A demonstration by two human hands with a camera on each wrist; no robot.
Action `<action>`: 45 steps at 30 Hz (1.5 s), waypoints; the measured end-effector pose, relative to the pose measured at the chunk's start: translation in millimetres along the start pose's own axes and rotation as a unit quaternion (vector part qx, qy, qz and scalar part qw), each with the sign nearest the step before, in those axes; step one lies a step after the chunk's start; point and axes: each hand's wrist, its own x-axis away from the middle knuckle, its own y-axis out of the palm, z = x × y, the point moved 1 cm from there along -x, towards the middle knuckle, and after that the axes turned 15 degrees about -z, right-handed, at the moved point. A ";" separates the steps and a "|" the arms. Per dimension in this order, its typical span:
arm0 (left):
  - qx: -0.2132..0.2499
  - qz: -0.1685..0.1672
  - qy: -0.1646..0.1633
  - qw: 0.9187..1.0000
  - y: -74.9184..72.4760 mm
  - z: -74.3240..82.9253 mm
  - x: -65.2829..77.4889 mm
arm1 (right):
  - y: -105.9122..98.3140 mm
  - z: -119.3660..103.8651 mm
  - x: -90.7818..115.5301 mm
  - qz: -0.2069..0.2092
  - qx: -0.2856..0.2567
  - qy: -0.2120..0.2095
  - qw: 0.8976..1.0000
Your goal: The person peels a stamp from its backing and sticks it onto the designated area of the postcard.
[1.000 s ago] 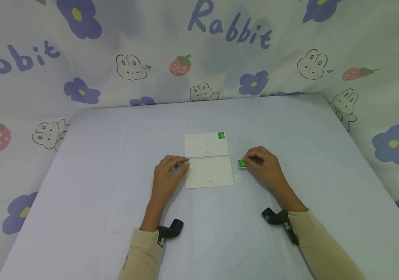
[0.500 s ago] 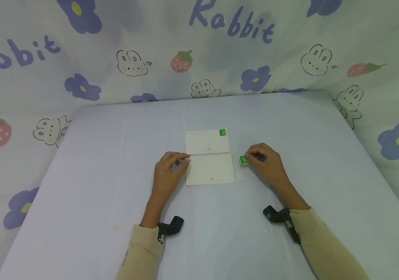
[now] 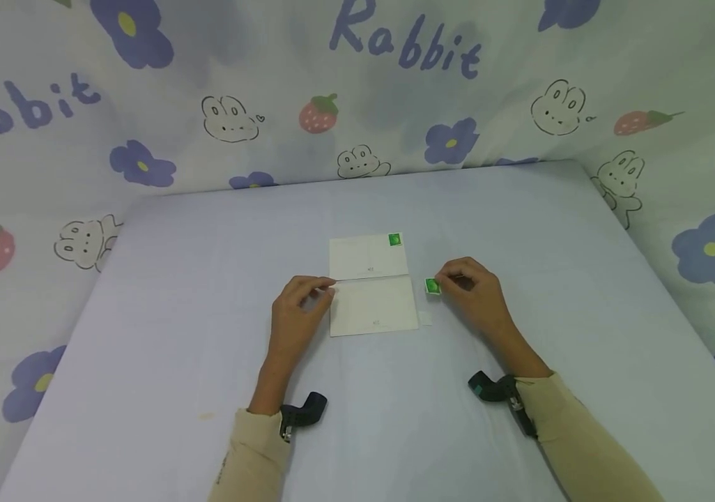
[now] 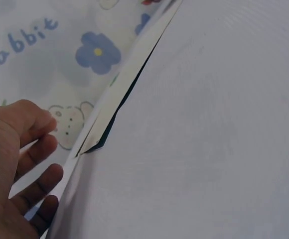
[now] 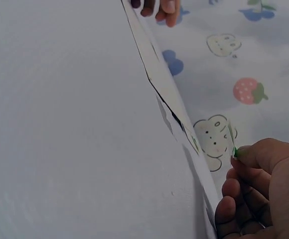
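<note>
Two off-white envelopes lie one behind the other in the head view. The far envelope (image 3: pixel 364 256) bears a green stamp (image 3: pixel 395 240) in its upper right corner. On the near envelope (image 3: pixel 373 305) there is only a small faint mark low in the middle. My right hand (image 3: pixel 475 296) pinches another small green stamp (image 3: pixel 432 286) between thumb and index finger, just right of the near envelope; the right wrist view shows it edge-on. My left hand (image 3: pixel 297 315) has loosely bent fingers, thumb and index tips right at the near envelope's upper left edge.
A small white paper scrap (image 3: pixel 425 318) lies by the near envelope's lower right corner. The table has a pale cloth (image 3: pixel 238 244), with a faint yellowish spot (image 3: pixel 206 416) at the front left. A curtain (image 3: pixel 270 70) printed with rabbits and flowers hangs behind.
The view shifts slightly with the head. Both hands stay in place, the right with the stamp in its pinch.
</note>
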 end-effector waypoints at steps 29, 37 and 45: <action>0.025 0.004 0.042 0.999 3.5 1.9 -3.9 | 1.8 -3.9 0.2 -0.005 -0.019 -0.016 1.000; 0.023 -0.009 0.056 0.998 8.7 11.8 -4.3 | 4.8 -10.3 1.5 0.002 -0.015 -0.010 1.000; 0.018 -0.034 0.117 0.992 24.9 30.3 4.1 | 14.2 -28.2 10.2 -0.004 -0.073 0.015 0.997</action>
